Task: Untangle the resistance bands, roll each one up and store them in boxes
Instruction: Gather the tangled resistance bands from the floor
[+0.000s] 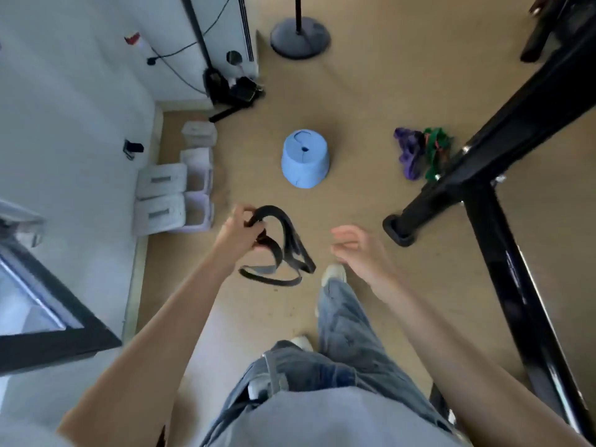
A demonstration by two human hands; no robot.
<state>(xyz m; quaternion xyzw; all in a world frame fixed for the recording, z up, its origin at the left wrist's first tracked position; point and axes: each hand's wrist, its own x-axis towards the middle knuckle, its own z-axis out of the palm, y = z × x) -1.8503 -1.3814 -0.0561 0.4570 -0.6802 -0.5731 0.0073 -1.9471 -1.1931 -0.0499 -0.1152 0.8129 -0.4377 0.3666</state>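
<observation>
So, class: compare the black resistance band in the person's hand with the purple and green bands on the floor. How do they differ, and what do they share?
1. The black band is gripped by the left hand and hangs in loose loops; the purple and green bands lie on the floor beside the black frame.
2. The black band is by itself; the purple and green bands are bunched in a heap.
3. The right hand holds neither.
Shared: none is rolled up or boxed.

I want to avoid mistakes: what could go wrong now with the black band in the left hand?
The left hand alone grips the black rubber resistance band, whose loose loops hang beside the feet and could catch a white shoe. The right hand is open and apart from it, so rolling may start crooked.
</observation>
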